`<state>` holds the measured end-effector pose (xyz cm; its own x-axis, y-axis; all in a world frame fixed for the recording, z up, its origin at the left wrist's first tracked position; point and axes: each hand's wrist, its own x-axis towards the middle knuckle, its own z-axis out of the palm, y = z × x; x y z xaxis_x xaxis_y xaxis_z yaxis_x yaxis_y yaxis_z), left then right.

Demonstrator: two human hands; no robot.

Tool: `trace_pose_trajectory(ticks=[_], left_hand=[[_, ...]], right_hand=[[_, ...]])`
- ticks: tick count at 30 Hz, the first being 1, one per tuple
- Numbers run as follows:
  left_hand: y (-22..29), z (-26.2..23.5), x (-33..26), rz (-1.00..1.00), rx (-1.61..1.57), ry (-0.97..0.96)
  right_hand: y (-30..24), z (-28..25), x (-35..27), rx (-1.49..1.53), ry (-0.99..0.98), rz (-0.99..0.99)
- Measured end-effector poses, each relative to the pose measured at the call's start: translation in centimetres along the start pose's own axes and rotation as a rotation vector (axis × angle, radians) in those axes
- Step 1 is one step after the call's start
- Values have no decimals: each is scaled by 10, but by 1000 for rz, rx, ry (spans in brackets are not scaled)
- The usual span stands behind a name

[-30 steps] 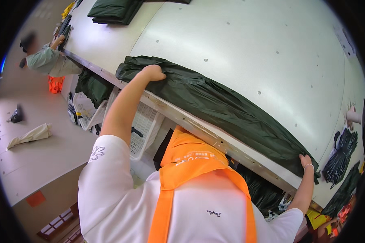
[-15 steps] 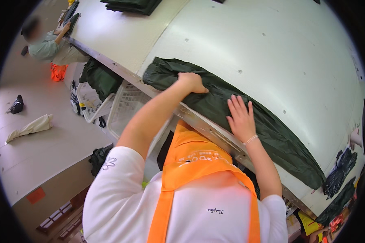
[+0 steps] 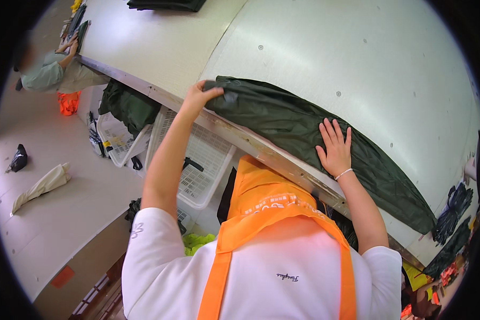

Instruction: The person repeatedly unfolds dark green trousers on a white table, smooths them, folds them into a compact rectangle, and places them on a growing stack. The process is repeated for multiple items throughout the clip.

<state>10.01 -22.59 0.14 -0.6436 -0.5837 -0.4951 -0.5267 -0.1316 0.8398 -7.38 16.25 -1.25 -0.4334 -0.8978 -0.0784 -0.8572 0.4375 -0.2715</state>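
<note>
A long, dark green piece of thin, slightly shiny fabric [image 3: 282,114] lies folded lengthwise along the near edge of the pale table [image 3: 325,48]. At its left end my left hand [image 3: 201,98] pinches the corner, with the thumb on top. The held corner looks lifted and a little smeared by motion. My right hand [image 3: 336,148] rests flat near the middle of the fabric, fingers spread. Folds hide whatever kind of article the fabric is.
White plastic baskets [image 3: 210,160] stand below the table edge, one holding green fabric [image 3: 125,106]. A dark folded stack [image 3: 168,4] lies at the far left. Black bundled strips [image 3: 453,208] sit at the right. Another person [image 3: 48,74] works at the far left.
My left hand has moved left from the fabric's upper surface to its left corner, which it now grips. My right hand remains flat on the fabric, which looks smoother.
</note>
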Motion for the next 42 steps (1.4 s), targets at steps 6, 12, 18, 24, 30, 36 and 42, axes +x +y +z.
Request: trace_pose_trajectory(ticks=[6,12,18,24,30,36,42], left_hand=[[14,3,15,-128,-18,54],[51,10,31,27,1123,278],[53,196,-69,878,1040,183],[-12,299,-87,770,1232,78],[-6,266,-62,837,1339,53],[2,263,-38,819,1409,5],[39,289,-40,638,1609,50]], right_hand=[[-1,4,-5,1,-1,6],[-7,-1,2,52,29,-10],[3,0,-4,132,146,-34],[75,-18,-92,463,262,-11],[244,-44,-294,-120,151,738],[442,-29,-510,-193,254,1388],[450,-28,-521,-359,565,1168]])
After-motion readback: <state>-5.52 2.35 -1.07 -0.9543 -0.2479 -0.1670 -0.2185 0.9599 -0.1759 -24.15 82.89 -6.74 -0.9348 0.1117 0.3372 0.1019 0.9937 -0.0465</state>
